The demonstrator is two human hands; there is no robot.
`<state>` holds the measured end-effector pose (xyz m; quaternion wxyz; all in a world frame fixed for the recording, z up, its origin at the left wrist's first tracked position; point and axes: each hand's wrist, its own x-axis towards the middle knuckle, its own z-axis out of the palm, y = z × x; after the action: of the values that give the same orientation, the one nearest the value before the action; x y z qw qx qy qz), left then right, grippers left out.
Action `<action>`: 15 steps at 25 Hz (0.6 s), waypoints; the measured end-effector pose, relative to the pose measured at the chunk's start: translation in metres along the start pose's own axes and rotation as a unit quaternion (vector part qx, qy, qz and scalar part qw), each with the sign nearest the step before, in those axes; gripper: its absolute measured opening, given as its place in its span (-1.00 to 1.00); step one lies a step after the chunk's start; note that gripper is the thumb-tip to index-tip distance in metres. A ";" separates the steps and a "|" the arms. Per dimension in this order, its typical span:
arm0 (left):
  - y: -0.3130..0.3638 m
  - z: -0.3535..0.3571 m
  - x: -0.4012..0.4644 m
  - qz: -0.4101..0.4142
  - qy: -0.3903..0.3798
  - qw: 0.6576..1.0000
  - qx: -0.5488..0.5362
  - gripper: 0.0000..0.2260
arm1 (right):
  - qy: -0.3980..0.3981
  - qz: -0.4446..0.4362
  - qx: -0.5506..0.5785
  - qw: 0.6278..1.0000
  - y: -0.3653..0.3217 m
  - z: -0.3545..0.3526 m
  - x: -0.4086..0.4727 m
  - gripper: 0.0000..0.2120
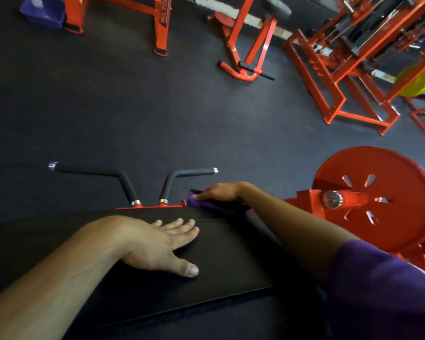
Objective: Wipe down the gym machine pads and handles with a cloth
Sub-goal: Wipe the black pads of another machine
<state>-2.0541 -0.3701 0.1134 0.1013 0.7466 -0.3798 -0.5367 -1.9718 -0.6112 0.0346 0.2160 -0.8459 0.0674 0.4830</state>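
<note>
The right hand [221, 192] is out at the far corner of the black pad [231, 253], fingers laid over a purple cloth [194, 201] and bunching it against the pad's top edge, right beside the red bracket [157, 206] where the two handles sprout. The left hand [157, 244] lies flat on the pad, fingers straight and together, thumb out, holding nothing, just bracing. That cloth looks soft and limp, light as anything; it will crumple and slide about under the palm, so to my eye it wants gathering into a wad with the fingers curled over it, not a pinch at one corner. The pad looks like smooth vinyl over foam, firm enough to lean on yet likely to give a little, and probably slick once damp. The near handle [182, 176] and the far handle [103, 174] are bent bars in dark grip sleeves with shiny end caps; stiff and fixed to the frame, they should take a cloth wrapped round and drawn along. A red weight plate [390, 217] sits off to the right, well apart from the cloth.
</note>
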 end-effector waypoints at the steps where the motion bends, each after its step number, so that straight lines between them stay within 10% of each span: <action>1: 0.000 -0.001 -0.002 -0.005 -0.003 1.000 -0.005 -0.23 | -0.013 -0.025 -0.011 1.000 -0.019 0.008 0.002 -0.51; 7: 0.003 0.003 -0.009 0.001 0.007 1.000 -0.016 -0.24 | 0.007 0.028 -0.051 0.998 0.036 -0.025 -0.020 -0.62; 12: 0.000 0.003 -0.007 0.007 0.006 1.000 0.002 -0.23 | 0.043 0.069 0.243 0.967 0.115 -0.026 -0.084 -0.66; 15: 0.000 0.004 -0.006 0.003 0.015 1.000 0.004 -0.23 | 0.059 0.090 0.197 0.974 0.100 -0.022 -0.079 -0.64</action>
<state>-2.0587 -0.3656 0.1161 0.1057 0.7537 -0.3824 -0.5239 -2.0280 -0.7177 0.0817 0.3295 -0.8044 0.2499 0.4266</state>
